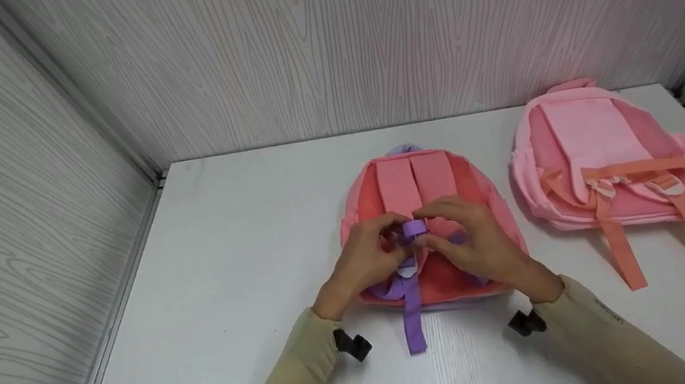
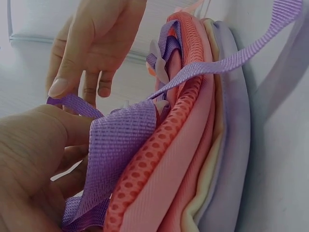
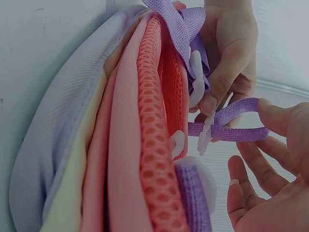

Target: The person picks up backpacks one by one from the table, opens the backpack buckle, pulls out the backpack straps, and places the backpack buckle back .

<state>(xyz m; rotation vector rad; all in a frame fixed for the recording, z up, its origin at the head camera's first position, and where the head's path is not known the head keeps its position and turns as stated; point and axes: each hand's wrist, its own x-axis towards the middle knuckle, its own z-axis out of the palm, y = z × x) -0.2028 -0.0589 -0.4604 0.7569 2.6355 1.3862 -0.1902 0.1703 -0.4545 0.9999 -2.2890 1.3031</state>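
Note:
A coral-pink backpack (image 1: 504, 211) lies on the table with its padded shoulder straps (image 1: 397, 183) facing up. From it, purple webbing (image 1: 414, 228) is raised in a small loop between the two hands. My left hand (image 1: 366, 257) pinches a white plastic buckle (image 3: 204, 137) threaded on this webbing, thumb on its edge. At the other end of the loop, my right hand (image 1: 480, 242) holds the bend between thumb and finger, its other fingers spread apart. Another white buckle (image 1: 407, 271) sits just below, with a loose purple strap end (image 1: 414, 328) hanging towards the front.
To the right lies a second, light-pink backpack (image 1: 594, 131) with orange straps (image 1: 620, 251) trailing forward. Wood-grain panels (image 1: 326, 43) stand behind the white table (image 1: 221, 252) and along its sides. A black wrist mount (image 1: 354, 344) shows under the left sleeve.

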